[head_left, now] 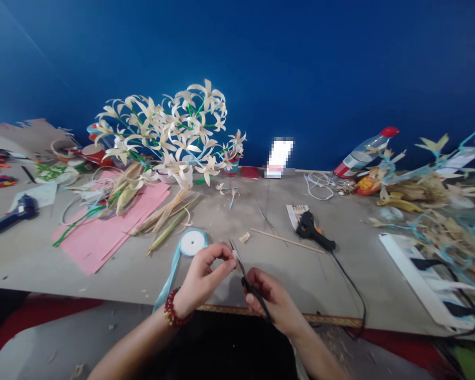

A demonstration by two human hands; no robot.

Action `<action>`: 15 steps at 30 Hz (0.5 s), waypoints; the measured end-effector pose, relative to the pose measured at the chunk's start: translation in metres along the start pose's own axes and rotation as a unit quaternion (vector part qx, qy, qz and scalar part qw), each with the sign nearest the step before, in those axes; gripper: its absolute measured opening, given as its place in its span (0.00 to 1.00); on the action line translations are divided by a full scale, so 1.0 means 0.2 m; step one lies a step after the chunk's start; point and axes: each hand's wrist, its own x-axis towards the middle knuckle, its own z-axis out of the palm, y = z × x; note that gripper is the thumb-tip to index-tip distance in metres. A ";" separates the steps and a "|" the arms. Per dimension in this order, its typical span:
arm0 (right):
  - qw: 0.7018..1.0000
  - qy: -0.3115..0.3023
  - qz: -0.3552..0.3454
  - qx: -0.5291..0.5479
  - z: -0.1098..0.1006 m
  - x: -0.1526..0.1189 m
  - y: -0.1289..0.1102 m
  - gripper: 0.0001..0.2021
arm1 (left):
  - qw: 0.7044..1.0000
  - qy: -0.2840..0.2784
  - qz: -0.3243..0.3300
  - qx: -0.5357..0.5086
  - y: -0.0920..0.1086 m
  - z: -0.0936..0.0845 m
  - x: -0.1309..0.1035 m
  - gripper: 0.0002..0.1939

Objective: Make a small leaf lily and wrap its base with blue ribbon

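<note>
Near the table's front edge, my left hand (206,274) pinches a small pale piece (236,255) between thumb and fingertips; its exact shape is too small to tell. My right hand (271,298) is closed around the black handles of a pair of scissors (245,277), whose blades point up and left beside the pale piece. A roll of light blue ribbon (192,243) lies just behind my left hand, its loose end hanging over the front edge. A thin wooden stick (287,240) and a small scrap (244,237) lie beyond the scissors.
White flowers (182,126) stand at the back left, with pink paper (103,237) and dried husks (162,214) before them. A black glue gun (312,230) with its cord lies right of centre. Farther right are a power strip (415,282), a bottle (362,153) and more flowers.
</note>
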 end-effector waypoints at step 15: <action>1.000 -0.001 0.011 0.004 0.00 0.01 0.00 0.27 | 0.999 -0.005 -0.002 0.036 0.02 -0.02 0.01 0.07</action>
